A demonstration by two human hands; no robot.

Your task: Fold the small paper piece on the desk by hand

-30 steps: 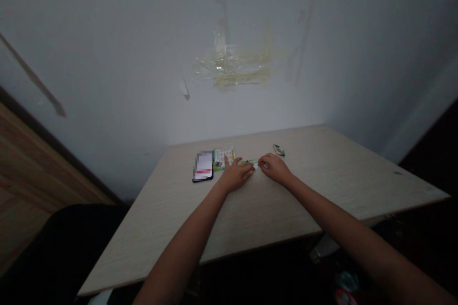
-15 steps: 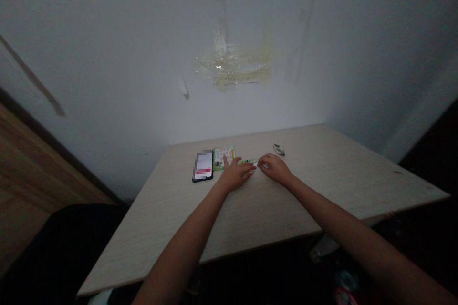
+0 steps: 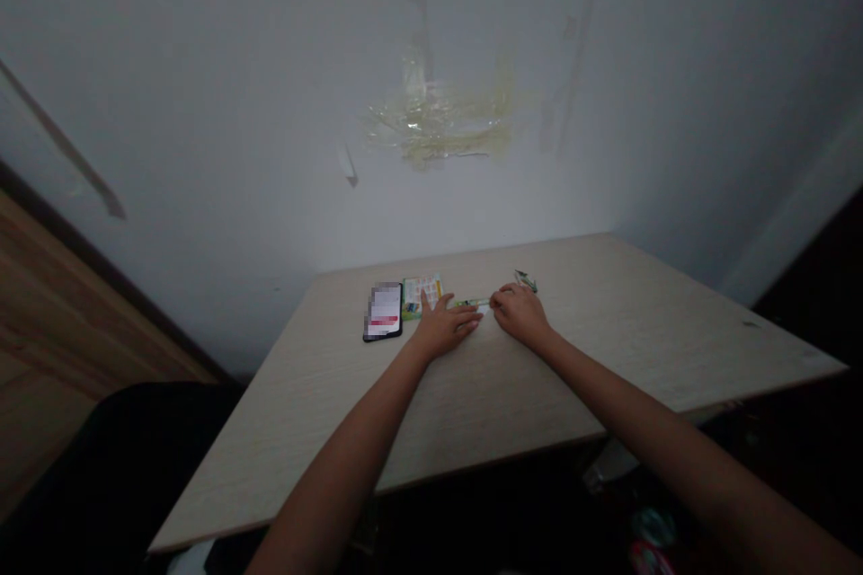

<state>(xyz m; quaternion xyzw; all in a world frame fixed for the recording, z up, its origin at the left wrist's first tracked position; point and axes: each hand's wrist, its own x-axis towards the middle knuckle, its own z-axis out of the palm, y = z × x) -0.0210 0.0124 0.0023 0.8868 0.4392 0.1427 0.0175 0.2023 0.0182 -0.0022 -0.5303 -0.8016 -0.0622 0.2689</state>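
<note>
Strip of green and white paper (image 3: 474,302) lies on the table between the two hands, its near side partly covered by the left fingers and its right end hidden at the right fingertips. Its print is too small to read. The left hand (image 3: 441,330) lies palm down with fingers spread, thumb over the lower part of a printed card (image 3: 422,289); I cannot tell whether it grips anything. The right hand (image 3: 520,313) is curled, fingertips bunched at the strip's end; whether they pinch it cannot be made out. Part of the phone (image 3: 383,313) is blocked out by pixels, and a small green scrap (image 3: 526,279) is partly covered by the right hand. Items below the table are lost in shadow.

The table (image 3: 324,413) has a pale wood-grain top and stands by a grey wall (image 3: 235,108) marked with stains and a patch of shiny, yellowed tape (image 3: 438,126). Wooden boards (image 3: 40,332) show at far left.

The strip's long axis runs left to right, roughly along the table's back edge, its right end pointing at the right hand.
</note>
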